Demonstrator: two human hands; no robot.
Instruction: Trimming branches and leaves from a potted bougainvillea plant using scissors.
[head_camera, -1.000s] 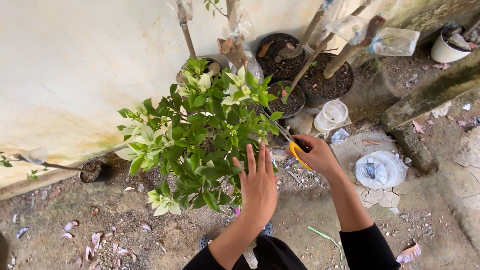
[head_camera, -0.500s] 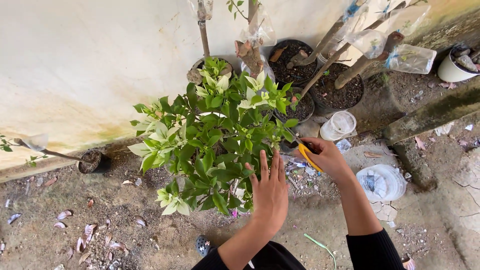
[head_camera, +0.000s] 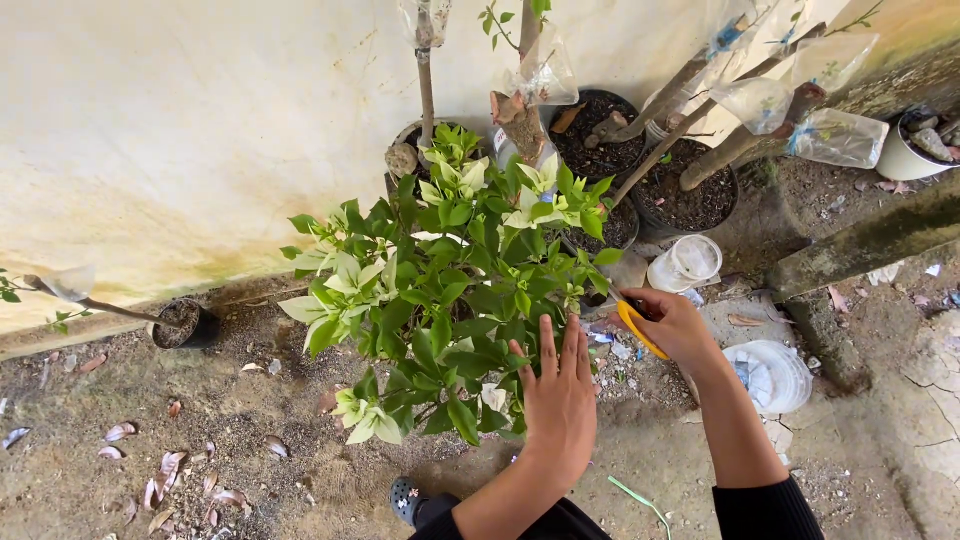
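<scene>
Green and cream leaves crowd one bushy potted plant (head_camera: 450, 300), which stands on the dirt ground (head_camera: 200, 440) close to the pale stained wall (head_camera: 180, 130); its foliage is dense, darker green low down, with paler, almost white leaves at the tips. Two hands work at it; the left hand (head_camera: 558, 398) is flat and released, fingers spread, touching the leaves on the near side; the right hand (head_camera: 678, 325) is clenched around one pair of yellow-handled scissors (head_camera: 632, 322), whose blades reach into the foliage on the plant's right side and are mostly hidden. Behind the plant stand at least four dark pots (head_camera: 690, 195) of soil holding bare stems, several wrapped in clear plastic bags (head_camera: 835, 135); two clear plastic containers (head_camera: 685, 262) lie right of the plant; one small dark pot (head_camera: 185, 322) sits alone by the wall at left.
</scene>
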